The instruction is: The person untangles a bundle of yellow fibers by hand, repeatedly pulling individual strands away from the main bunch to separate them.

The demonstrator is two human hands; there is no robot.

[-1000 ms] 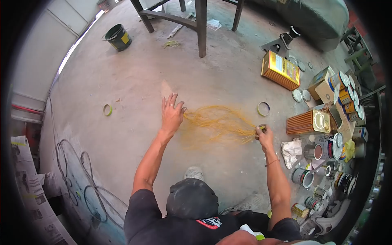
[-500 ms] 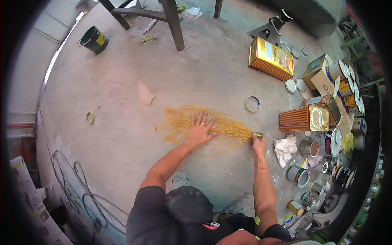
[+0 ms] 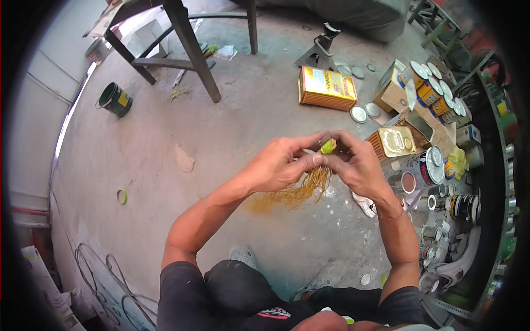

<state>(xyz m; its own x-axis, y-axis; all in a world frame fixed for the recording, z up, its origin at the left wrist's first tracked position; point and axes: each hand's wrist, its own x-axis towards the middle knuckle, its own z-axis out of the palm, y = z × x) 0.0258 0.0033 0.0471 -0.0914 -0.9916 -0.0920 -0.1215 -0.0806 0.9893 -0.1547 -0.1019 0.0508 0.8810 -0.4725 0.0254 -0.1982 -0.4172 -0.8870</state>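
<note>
A bundle of yellow-brown strands (image 3: 301,190) hangs from between my two hands, lifted above the floor. Bright green tape (image 3: 328,147) is wrapped round its gathered end, which points up and to the right. My left hand (image 3: 281,164) is closed on the bound end from the left, thumb and fingers pinching it. From the other side my right hand (image 3: 358,165) grips the same end, its thumb close to the left thumb. The fingers partly cover the bound part. Below, the loose strands fan out to the lower left.
A roll of green tape (image 3: 122,197) lies on the floor at left. Beyond stands a dark bucket (image 3: 115,100) near table legs (image 3: 193,55). A yellow thinner tin (image 3: 327,88) lies ahead. Paint cans (image 3: 434,165), lids and boxes crowd the right side. A hose (image 3: 107,270) coils at lower left.
The strands were spread on the floor, my left hand flat on them and my right at the taped end. Now the bundle is raised and both hands grip that end.
</note>
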